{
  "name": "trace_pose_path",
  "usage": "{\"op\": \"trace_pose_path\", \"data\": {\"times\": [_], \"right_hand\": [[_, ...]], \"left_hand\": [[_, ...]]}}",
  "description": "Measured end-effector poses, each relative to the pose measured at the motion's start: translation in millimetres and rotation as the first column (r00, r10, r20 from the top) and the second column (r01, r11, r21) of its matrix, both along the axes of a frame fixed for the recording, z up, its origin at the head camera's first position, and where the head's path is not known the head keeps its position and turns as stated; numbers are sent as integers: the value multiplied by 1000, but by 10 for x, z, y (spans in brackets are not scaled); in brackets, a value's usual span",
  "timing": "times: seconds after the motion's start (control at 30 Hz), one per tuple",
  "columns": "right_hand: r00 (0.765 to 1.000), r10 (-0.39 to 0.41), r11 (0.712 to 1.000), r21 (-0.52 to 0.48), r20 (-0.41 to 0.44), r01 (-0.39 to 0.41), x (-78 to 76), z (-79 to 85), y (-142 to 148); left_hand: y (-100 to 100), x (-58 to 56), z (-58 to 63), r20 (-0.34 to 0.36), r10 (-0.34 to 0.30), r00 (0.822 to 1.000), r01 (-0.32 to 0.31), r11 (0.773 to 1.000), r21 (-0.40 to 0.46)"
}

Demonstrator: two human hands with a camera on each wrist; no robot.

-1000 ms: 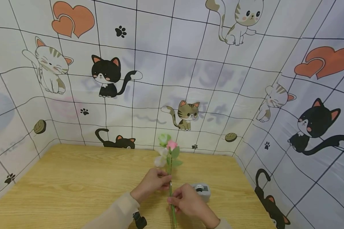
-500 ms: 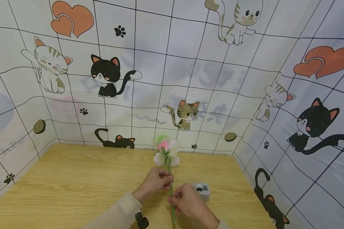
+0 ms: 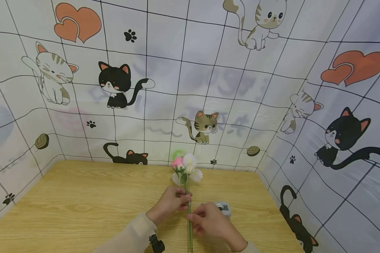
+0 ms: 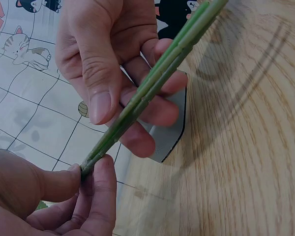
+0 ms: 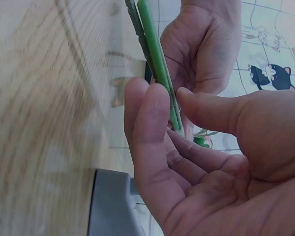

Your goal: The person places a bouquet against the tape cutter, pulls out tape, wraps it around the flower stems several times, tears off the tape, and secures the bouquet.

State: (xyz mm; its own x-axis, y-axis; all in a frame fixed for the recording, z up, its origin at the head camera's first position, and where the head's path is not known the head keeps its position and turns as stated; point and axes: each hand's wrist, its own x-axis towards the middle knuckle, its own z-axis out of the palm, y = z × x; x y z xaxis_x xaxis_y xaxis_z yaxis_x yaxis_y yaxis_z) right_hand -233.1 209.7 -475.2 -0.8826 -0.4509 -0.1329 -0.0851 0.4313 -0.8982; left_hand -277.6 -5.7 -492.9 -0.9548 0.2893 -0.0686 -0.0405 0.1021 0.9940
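My left hand (image 3: pixel 169 203) pinches a small bunch of flowers between thumb and fingers, just below the leaves. The bunch has a pink rose (image 3: pixel 177 163), white blooms (image 3: pixel 190 163) and a blurred green bloom behind them. Its green stems (image 4: pixel 142 93) run down toward me, over the table. Lower down, my right hand (image 3: pixel 210 221) is around the stems with loose fingers. In the left wrist view, its fingers (image 4: pixel 160 110) lie behind the stems and its thumb stands apart from them. A grey tape dispenser (image 3: pixel 225 208) stands partly hidden behind my right hand.
The wooden table (image 3: pixel 98 200) reaches back to a cloth wall (image 3: pixel 164 123) printed with cats, hearts and grid lines. More of this cloth hangs at the left and right. A black strap piece (image 3: pixel 157 244) sits at my left sleeve.
The bunch has turned in my hands: the rose has swung from right to left and the white blooms have come round to the right. My right thumb and fingers have loosened on the stems.
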Motion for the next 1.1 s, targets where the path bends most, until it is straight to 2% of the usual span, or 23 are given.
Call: {"op": "trace_pose_path", "data": {"times": [0.2, 0.3, 0.63, 0.9, 1.1], "right_hand": [[996, 38, 997, -70, 85, -32, -17, -30, -12], [995, 55, 996, -77, 82, -48, -17, -42, -32], [998, 9, 997, -71, 55, -5, 7, -63, -68], [999, -30, 999, 22, -23, 30, 33, -17, -78], [993, -55, 991, 113, -103, 67, 54, 33, -128]], "left_hand": [[2, -3, -8, 4, -18, 1000, 18, 999, 35], [1, -4, -22, -4, -25, 1000, 25, 999, 43], [-11, 23, -13, 10, -36, 999, 35, 997, 63], [-26, 23, -2, 55, -10, 998, 6, 998, 64], [-14, 14, -8, 56, 1, 998, -4, 998, 63]]}}
